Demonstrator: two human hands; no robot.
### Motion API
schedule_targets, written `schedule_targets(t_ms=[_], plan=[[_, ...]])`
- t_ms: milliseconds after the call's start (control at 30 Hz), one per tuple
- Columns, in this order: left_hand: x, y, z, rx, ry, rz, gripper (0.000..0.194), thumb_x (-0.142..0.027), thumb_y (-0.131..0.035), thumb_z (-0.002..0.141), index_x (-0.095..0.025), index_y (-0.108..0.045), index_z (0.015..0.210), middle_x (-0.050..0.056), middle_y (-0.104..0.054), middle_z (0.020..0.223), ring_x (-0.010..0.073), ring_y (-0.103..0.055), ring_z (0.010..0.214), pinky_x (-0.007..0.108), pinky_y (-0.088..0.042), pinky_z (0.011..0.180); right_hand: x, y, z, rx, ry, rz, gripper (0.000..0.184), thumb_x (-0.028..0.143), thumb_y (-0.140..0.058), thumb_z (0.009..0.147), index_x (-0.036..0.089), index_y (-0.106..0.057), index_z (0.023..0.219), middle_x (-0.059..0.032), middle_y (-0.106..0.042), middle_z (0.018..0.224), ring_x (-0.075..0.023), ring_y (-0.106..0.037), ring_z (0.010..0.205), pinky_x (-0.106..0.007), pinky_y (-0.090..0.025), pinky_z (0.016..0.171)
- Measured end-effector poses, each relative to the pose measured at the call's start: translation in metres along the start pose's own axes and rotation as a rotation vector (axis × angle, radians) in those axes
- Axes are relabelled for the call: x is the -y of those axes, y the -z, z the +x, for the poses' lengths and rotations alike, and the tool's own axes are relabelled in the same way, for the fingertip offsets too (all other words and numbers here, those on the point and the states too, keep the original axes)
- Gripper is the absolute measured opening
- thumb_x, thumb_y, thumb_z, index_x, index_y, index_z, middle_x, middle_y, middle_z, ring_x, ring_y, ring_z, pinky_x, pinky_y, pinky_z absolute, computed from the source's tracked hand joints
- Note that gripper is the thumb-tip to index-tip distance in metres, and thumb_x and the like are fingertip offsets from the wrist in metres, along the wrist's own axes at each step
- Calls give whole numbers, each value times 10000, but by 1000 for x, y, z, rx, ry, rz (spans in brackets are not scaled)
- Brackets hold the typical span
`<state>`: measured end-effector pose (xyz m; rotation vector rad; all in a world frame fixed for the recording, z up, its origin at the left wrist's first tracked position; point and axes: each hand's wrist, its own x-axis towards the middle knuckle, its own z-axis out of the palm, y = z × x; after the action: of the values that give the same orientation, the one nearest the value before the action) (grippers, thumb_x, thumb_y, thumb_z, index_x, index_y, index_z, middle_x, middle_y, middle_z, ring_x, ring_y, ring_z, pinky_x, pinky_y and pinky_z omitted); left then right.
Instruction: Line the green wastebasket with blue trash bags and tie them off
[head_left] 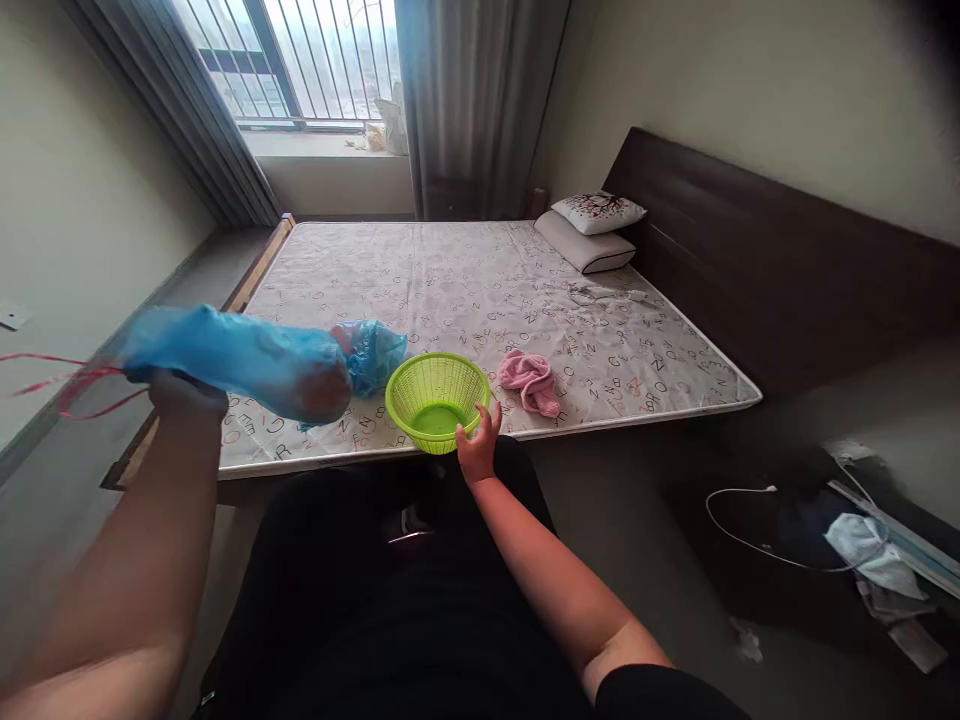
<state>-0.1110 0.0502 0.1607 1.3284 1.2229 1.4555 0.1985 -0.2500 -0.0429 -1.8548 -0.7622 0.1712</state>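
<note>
My left hand [187, 388], dark and smeared by motion, grips a blue plastic bag [255, 352] above the near left part of the mattress. Something reddish shows through the bag's rounded lower end, but its kind is hidden. A red ribbon [82, 388] trails left from that hand. Beyond lies a second blue plastic bag [375, 355], also with something reddish inside. My right hand [480, 442] holds the near right rim of a light green plastic basket [405, 405] at the mattress edge. No contents show in the basket. To its right lies a crumpled pink towel [531, 382].
The bare mattress [465, 270] has a letter print. A patterned pillow [598, 212] rests on a plain pillow [577, 242] by the dark headboard [750, 230]. A white cable [750, 548] and a pale bundle [874, 552] lie at the right.
</note>
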Motion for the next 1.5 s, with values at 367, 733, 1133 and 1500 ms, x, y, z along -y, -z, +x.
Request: schedule_targets(t_ms=[367, 733, 1133, 1500], plan=[[132, 2, -109, 37, 604, 136, 559, -268, -643, 972, -274, -332, 1437, 38, -586, 1177, 201, -564, 1123, 358, -492, 905, -12, -1, 12, 292, -576, 621, 657, 574, -500, 886, 343, -394, 1492, -92, -521, 1533, -228, -588, 1289, -368, -587, 862], [142, -63, -191, 433, 229, 234, 900, -427, -728, 883, -143, -322, 1635, 232, -449, 1626, 355, -445, 1508, 506, -337, 1262, 4, -3, 5, 720, -560, 769, 683, 517, -805, 766, 362, -515, 1364, -41, -567, 1525, -268, -606, 1298, -391, -584, 896], [194, -34, -215, 364, 28, 323, 925, -219, -603, 882, -116, -195, 1705, 227, -332, 1715, 366, -348, 1587, 541, -186, 1341, -4, -6, 2, 891, -491, 585, 996, 691, -869, 694, 452, -391, 1534, -46, -410, 1686, -377, -527, 1414, -529, -551, 978], [209, -37, -212, 351, -49, 266, 869, -240, -578, 900, -139, -243, 1696, 175, -304, 1742, 328, -264, 1627, 526, -160, 1349, -10, -8, 1, 894, -483, 561, 941, 708, -831, 725, 468, -383, 1517, -37, -324, 1724, -372, -496, 1447, -561, -531, 1009]])
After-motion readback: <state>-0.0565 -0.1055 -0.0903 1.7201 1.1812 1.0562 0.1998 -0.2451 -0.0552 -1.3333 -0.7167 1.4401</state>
